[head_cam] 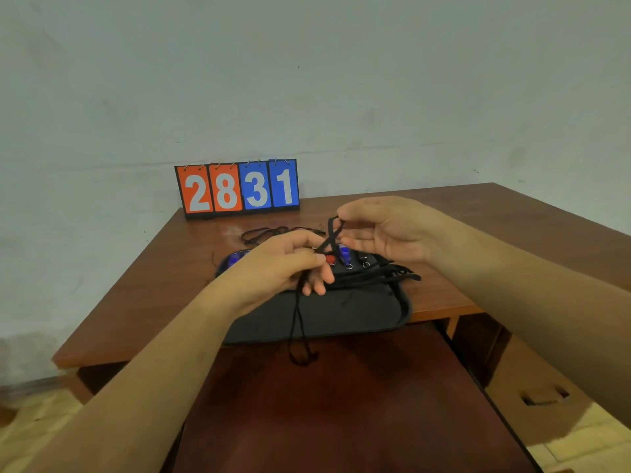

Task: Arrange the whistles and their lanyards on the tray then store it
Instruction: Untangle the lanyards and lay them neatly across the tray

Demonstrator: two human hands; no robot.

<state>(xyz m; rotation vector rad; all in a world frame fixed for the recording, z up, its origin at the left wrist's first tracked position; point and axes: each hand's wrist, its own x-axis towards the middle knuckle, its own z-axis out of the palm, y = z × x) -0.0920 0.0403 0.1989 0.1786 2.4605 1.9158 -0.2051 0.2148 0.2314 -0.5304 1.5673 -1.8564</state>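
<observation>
Against the pale wall stands a brown desk [495, 216], with a drawer [543, 387] under its right side. At its near edge lies a black tray [341, 315], partly overhanging. A scoreboard [238, 187] reading 2831 stands at the back. Both hands hover above the tray: the left hand [280, 268] grips a black lanyard [329, 238], whose tail hangs below the desk edge, and the right hand [386, 230] pinches its upper loop between thumb and forefinger. More lanyards [392, 276] lie across the tray's far right, spilling over its rim. A loose cord [269, 232] lies on the desk behind. Blue whistles [344, 250] and a red whistle [330, 259] sit along the tray's far edge.
</observation>
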